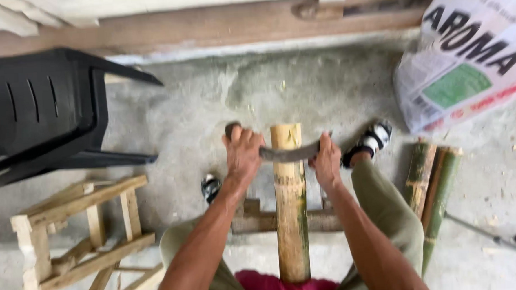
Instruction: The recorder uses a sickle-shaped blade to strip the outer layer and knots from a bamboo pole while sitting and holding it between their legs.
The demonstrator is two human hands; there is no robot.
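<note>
Concrete floor (pixel 209 100), rough and grey, wooden stool (pixel 82 228) at lower left of the frame, black plastic chair (pixel 36 114) upper left. Bamboo pole (pixel 289 201) stands centre frame, long axis running from the person's lap up toward frame top. Curved blade (pixel 287 153) lies crosswise on its far end. Left hand (pixel 242 154) closed round one end of the blade, right hand (pixel 327 159) closed on the other; both equally near. Spare bamboo pieces (pixel 433 184) lie at right.

A large white woven plastic sack (pixel 468 54) lay on the concrete floor, well apart from the right hand (pixel 327 162), up and to its right. It bore bold black lettering, a green panel and red stripes along its lower edge.
</note>
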